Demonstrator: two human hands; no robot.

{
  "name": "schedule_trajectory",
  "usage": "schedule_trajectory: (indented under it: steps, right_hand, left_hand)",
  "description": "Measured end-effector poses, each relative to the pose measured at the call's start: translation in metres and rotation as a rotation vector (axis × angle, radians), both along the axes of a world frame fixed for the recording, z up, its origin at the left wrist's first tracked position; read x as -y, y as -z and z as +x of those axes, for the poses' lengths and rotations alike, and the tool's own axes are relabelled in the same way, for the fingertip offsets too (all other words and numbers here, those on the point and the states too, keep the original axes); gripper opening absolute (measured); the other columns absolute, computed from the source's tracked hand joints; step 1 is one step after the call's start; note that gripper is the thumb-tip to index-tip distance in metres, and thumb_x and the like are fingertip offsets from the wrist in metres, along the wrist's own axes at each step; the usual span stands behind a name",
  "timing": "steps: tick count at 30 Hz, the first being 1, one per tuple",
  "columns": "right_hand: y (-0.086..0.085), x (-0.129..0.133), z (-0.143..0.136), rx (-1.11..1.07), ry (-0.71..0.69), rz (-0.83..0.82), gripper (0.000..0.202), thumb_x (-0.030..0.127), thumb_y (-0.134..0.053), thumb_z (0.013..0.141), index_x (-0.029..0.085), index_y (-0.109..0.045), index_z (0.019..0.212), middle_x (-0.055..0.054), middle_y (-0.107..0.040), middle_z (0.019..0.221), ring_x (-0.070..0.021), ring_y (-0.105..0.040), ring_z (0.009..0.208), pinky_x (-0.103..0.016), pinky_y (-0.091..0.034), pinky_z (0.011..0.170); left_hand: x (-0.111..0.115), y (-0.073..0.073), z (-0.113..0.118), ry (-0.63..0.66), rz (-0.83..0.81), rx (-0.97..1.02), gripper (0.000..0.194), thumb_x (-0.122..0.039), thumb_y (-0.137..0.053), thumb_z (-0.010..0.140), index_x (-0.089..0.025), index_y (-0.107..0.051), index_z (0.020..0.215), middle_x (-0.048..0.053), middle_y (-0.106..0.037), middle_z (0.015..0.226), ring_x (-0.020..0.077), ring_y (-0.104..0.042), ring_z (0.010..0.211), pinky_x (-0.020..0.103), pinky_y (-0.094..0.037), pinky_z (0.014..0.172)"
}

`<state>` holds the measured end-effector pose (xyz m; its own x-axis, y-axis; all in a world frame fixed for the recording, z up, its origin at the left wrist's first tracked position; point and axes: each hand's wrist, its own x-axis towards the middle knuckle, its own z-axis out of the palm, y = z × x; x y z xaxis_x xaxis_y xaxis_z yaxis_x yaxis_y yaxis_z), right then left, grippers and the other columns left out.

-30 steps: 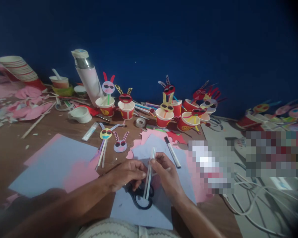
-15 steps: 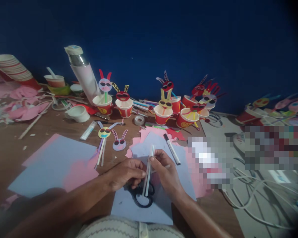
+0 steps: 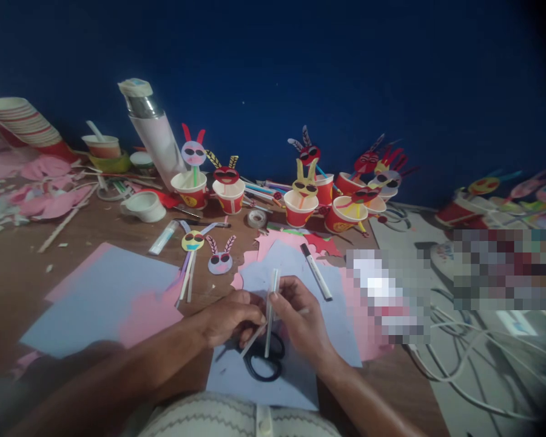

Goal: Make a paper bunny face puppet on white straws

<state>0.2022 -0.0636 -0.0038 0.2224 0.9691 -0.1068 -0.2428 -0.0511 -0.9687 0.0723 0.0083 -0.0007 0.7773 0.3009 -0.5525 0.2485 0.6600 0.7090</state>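
In front of me, above the sheets of paper, my right hand (image 3: 300, 309) pinches white straws (image 3: 271, 318) between thumb and fingers, held nearly upright. A further thin whitish stick pokes out behind its thumb. My left hand (image 3: 236, 318) is closed beside them, its thumb and fingertips on a thin pale strip (image 3: 253, 340) that slants down to the left; whether it is a straw I cannot tell. Beneath both hands lie scissors with black handles (image 3: 266, 375), partly covered. They rest on a grey-blue sheet (image 3: 295, 388).
A black-capped marker (image 3: 317, 276) lies on the paper to the right. Paper bug faces (image 3: 220, 262) lie beyond my left hand. Red paper cups (image 3: 301, 212) with bug figures stand along the wall, near a tape roll (image 3: 256, 219) and a leaning flask (image 3: 157, 136). Cables (image 3: 464, 340) run at right.
The pale strip at my left fingers has swung away from the upright straws, its lower end now pointing left. The right hand's straws have shifted slightly left.
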Motion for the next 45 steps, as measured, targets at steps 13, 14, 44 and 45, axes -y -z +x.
schedule_trajectory:
  steps: [13,14,44,45]
  right_hand:
    - [0.004,-0.002,0.006,0.125,0.078,-0.011,0.012,0.029,-0.056,0.080,0.019,-0.052,0.083,0.003,-0.054,0.067,-0.0106,-0.048,0.058,-0.023,-0.038,0.054]
    - [0.004,-0.003,0.007,0.104,0.086,-0.010,0.013,0.029,-0.057,0.079,0.019,-0.052,0.083,0.003,-0.053,0.066,-0.0104,-0.048,0.057,-0.023,-0.038,0.053]
    - [0.003,0.000,0.002,0.122,0.090,-0.079,0.023,0.038,-0.067,0.071,0.019,-0.059,0.080,-0.002,-0.063,0.070,-0.0174,-0.058,0.066,-0.026,-0.045,0.061]
    - [0.002,0.001,0.001,0.116,0.122,-0.094,0.023,0.040,-0.067,0.070,0.020,-0.060,0.079,-0.001,-0.063,0.069,-0.0176,-0.058,0.067,-0.026,-0.045,0.061]
  left_hand:
    - [-0.002,-0.002,-0.004,-0.083,-0.128,0.067,0.013,-0.019,-0.056,0.069,-0.015,-0.052,0.081,-0.002,-0.056,0.055,0.0047,-0.040,0.035,0.017,-0.034,0.036]
    - [-0.003,-0.002,-0.005,-0.087,-0.128,0.089,0.015,-0.020,-0.057,0.070,-0.014,-0.053,0.083,-0.001,-0.057,0.057,0.0044,-0.041,0.036,0.017,-0.035,0.038]
    - [0.012,0.010,-0.001,-0.157,0.510,-0.052,0.025,-0.037,-0.048,0.078,-0.016,-0.048,0.065,-0.005,-0.047,0.045,0.0064,-0.041,0.039,0.017,-0.030,0.040]
    - [0.013,0.010,-0.001,-0.167,0.507,-0.052,0.023,-0.036,-0.049,0.077,-0.016,-0.048,0.064,-0.005,-0.047,0.045,0.0064,-0.041,0.039,0.017,-0.030,0.040]
